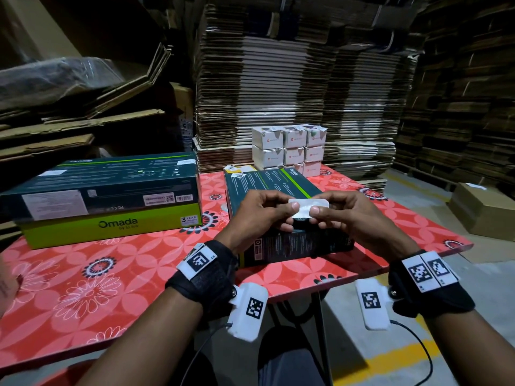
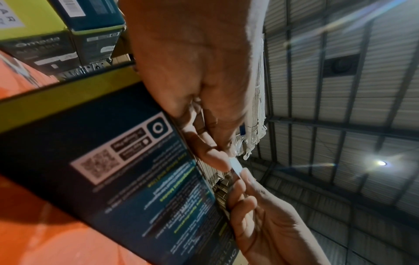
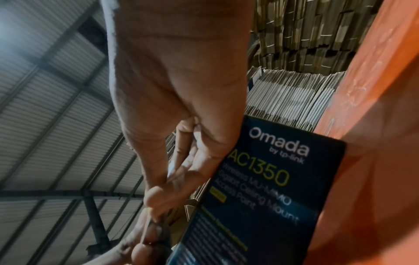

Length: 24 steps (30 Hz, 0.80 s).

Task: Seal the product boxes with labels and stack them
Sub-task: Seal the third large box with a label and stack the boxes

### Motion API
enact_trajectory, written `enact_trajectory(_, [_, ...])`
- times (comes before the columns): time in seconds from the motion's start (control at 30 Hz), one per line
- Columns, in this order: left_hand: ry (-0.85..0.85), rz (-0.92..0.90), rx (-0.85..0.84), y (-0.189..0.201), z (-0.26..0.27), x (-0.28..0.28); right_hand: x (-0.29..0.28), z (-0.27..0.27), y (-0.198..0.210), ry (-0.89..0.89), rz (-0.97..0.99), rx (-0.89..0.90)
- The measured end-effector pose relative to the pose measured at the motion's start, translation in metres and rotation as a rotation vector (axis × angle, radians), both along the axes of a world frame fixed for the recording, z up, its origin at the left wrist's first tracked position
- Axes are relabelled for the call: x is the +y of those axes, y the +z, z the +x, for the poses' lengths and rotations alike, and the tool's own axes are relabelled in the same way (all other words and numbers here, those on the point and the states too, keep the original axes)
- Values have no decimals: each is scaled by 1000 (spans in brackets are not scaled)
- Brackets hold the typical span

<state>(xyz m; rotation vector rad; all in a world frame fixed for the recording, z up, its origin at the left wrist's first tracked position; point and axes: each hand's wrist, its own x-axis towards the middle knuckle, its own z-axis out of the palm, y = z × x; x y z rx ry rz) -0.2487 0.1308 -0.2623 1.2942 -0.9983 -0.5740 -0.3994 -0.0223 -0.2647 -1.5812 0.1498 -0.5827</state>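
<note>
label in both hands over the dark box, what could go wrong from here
1. The label is pinched at both ends by the left hand and right hand, so it may stick to the fingers or fold onto itself.
2. Neither hand steadies the dark box, so pressing the label on could shift it and seat the label crooked.

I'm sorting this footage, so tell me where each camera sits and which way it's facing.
Head: on the person's head, looking forward and down at the table; both hands, left hand and right hand, pinch a label.
Left wrist: on the left wrist, looking along the palm, up past the Omada box to the roof.
Right wrist: on the right wrist, likewise, past its own palm.
Shared: all show that box.
</note>
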Motion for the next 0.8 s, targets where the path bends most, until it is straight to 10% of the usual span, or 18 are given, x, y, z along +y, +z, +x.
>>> enact_trajectory(0.27, [23,-44,35,-2,2,-4,9,-4,0,-225,-2,-85])
enact_trajectory(0.8, [-12,194,-508,12,10,16,55,-21,-36,-498,-590,-171])
